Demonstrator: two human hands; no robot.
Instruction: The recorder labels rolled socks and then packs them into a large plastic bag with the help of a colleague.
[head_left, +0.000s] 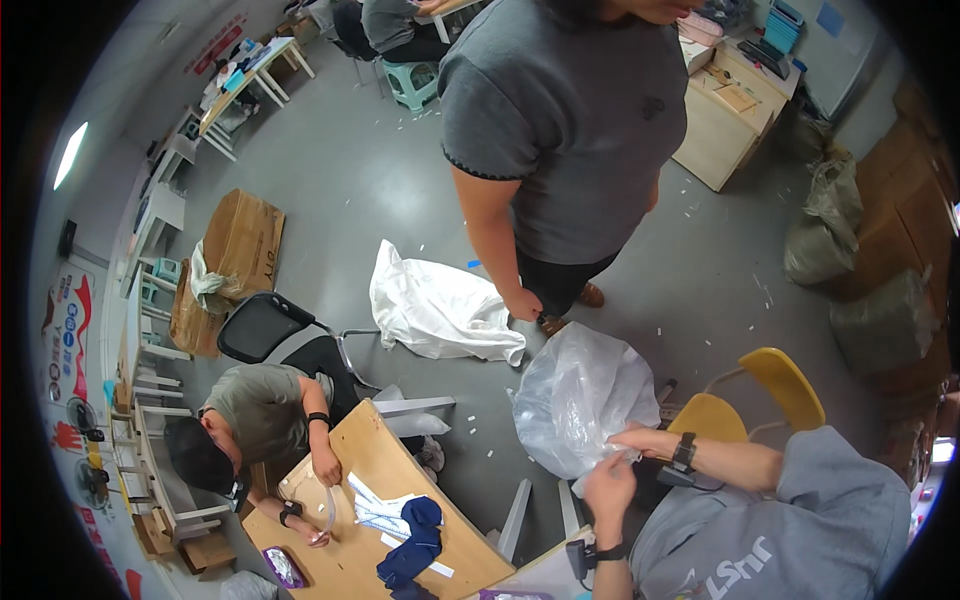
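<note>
A large clear plastic bag [580,395], puffed out and wrinkled, is in front of me beside the table's right end. My right hand [645,440] is closed on its gathered edge, fingers pinched into the film. Just below, my left hand [608,492] has its fingertips pinched at the same bunched plastic, close to the right hand. Both wrists wear black straps with small devices. Whitish shapes show faintly through the film, too blurred to name.
A co-worker [260,410] bends over the wooden table [470,545], handling a pale strip near navy cloth [415,545] and a purple tray [285,568]. Another person [570,130] stands beyond the bag, by a white sack [440,305]. A yellow chair [785,385] stands at right.
</note>
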